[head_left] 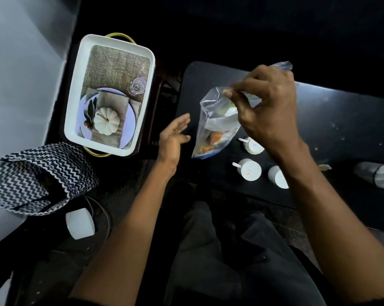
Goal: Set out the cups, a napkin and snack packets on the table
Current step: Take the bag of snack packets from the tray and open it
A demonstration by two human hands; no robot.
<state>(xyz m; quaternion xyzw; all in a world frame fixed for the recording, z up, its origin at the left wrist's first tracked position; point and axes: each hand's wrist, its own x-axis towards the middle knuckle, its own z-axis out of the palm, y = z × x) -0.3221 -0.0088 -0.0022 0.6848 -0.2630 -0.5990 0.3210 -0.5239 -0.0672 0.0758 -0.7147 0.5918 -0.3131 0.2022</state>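
Observation:
My right hand [266, 107] pinches the top of a clear plastic bag [213, 127] and holds it above the black table [341, 120]. Inside the bag are a white napkin and snack packets with orange and blue print. My left hand [174, 134] is open, fingers spread, just left of the bag and not touching it. Three white cups stand upside down on the table near the front edge: one [253, 145] behind my right wrist, one [249, 170] with its handle to the left, and one [277, 176] partly hidden by my forearm.
A white tray [74, 102] with gold handles and a printed picture inside sits left of the table. A zigzag black-and-white cloth bag [36, 177] lies at the lower left. A white block [80, 223] is below it. A pale object [378, 173] lies at the table's right edge.

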